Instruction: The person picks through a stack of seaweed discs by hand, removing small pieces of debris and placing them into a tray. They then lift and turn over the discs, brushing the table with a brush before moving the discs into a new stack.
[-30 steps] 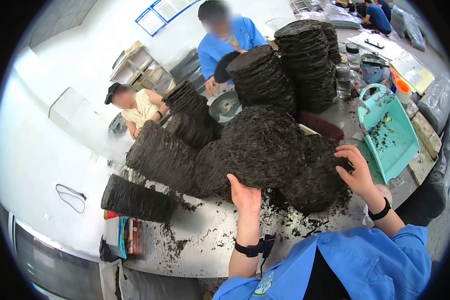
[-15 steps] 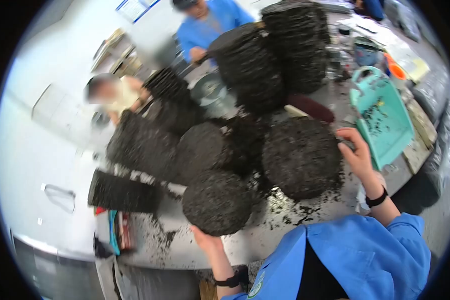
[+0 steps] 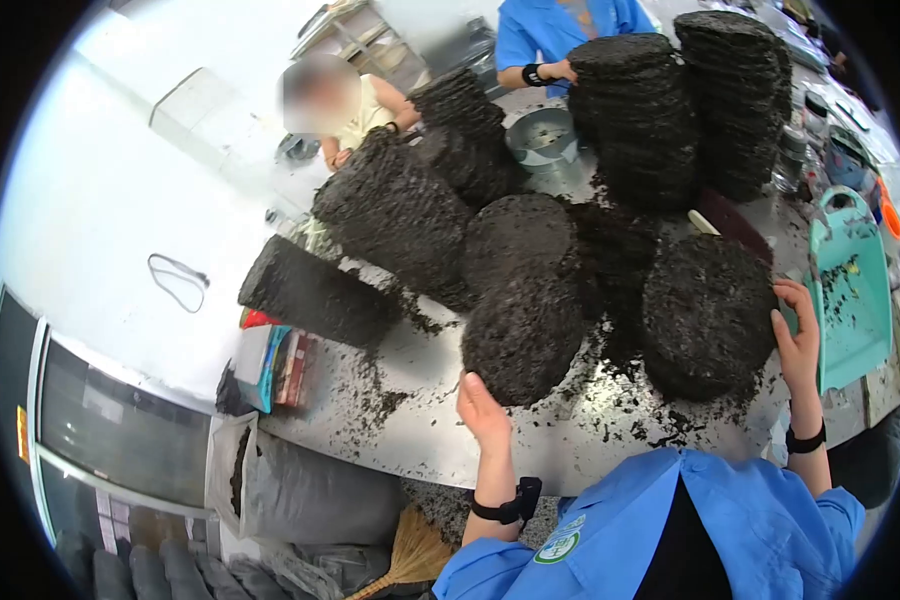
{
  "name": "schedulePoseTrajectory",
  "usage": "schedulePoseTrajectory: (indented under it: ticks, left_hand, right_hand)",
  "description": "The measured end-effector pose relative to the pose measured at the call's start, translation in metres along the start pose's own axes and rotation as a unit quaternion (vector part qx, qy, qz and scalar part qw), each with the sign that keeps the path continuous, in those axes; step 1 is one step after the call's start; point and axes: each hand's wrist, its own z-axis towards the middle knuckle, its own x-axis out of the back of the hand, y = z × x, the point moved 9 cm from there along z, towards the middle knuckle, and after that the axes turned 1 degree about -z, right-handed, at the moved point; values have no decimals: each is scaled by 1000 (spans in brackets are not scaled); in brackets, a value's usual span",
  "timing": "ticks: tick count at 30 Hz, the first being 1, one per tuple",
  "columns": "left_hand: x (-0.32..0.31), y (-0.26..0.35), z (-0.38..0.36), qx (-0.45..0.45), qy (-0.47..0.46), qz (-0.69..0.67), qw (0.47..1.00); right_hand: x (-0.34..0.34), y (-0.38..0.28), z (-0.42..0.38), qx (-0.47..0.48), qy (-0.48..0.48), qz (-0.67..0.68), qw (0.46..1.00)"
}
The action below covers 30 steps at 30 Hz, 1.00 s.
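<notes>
My left hand [image 3: 485,408] grips the lower left edge of a dark, rough round cake that looks like dried seaweed [image 3: 523,338]. Its thumb lies along the rim, and the other fingers are hidden beneath. The cake is tilted up in front of another round stack [image 3: 520,240]. At the right, my right hand [image 3: 798,330] touches the right edge of a thick stack of similar cakes [image 3: 708,318], thumb and fingers apart. Dark crumbs lie on the metal table [image 3: 440,450] between and around my hands.
Tall dark stacks [image 3: 635,120] stand at the back beside a metal bowl [image 3: 542,140]. Leaning rolls of cakes [image 3: 390,215] fill the left. A turquoise basket [image 3: 855,340] sits at the right edge. Two people work across the table. A straw broom [image 3: 415,550] stands below the front edge.
The view has swung left and down, so everything appears shifted right. My left hand still holds the round cake, now more steeply tilted. My right hand stays at the stack's edge.
</notes>
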Motion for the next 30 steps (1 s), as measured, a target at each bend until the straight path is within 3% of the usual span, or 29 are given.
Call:
schedulePoseTrajectory:
  ticks: [1,6,8,10,12,13,14,16,19,23,30]
  left_hand:
    - [2,-19,2,30,0,-80,996]
    - [11,-19,0,8,-2,-67,998]
    - [3,34,9,-78,-19,46,996]
    - [-5,80,26,-146,-28,40,988]
    - [-23,128,36,-233,-63,127,962]
    - [-39,154,39,-266,-89,108,954]
    - [-49,169,41,-276,-94,92,952]
    - [-89,179,41,-248,-207,112,940]
    - [-124,187,28,-268,-244,125,924]
    - [-141,188,16,-233,-278,141,921]
    - [-150,195,11,-266,-287,116,913]
  right_hand:
    - [0,2,0,12,2,-5,1000]
    - [1,-23,7,50,16,-38,998]
    - [-4,-51,16,99,-28,-57,993]
    - [-9,-85,34,128,-72,-32,989]
    - [-16,-123,50,215,-124,-38,968]
    - [-19,-141,59,254,-141,-30,956]
    - [-24,-158,65,291,-159,-24,943]
    - [-36,-191,74,343,-181,24,922]
    - [-53,-234,76,432,-130,21,892]
    - [-73,-238,76,506,-19,-50,861]
    - [-81,-223,76,508,61,-69,856]
